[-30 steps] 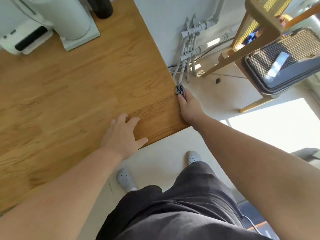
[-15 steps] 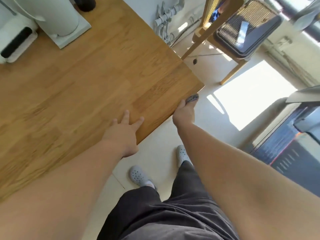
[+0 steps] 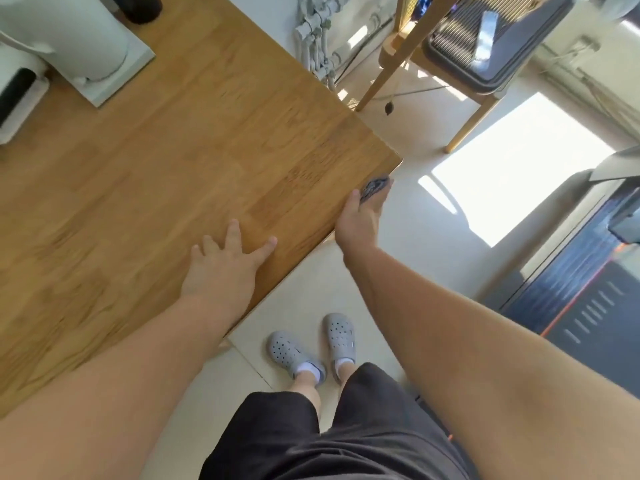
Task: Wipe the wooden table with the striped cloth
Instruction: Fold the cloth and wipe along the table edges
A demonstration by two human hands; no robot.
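Head view: right hand [image 3: 360, 221] grips the bunched striped cloth [image 3: 373, 187] against the rim of the wooden surface [image 3: 166, 161], just short of the corner at 3 o'clock in frame. Its fingers are curled round the cloth, with the thumb lying on the top edge. Left hand [image 3: 225, 268] rests flat on the surface, fingers spread, holding nothing; the cloth lies at its 2 o'clock.

Change noted: a second ago the cloth was on the adjoining edge beyond the corner, nearer the wall pipes [image 3: 311, 39]. It has since rounded the corner onto the near edge. The left hand has stayed planted.

Judgement: edge wiping is under way. Whether the broad top toward the white appliance [image 3: 69, 43] at 10 o'clock is done cannot be told.
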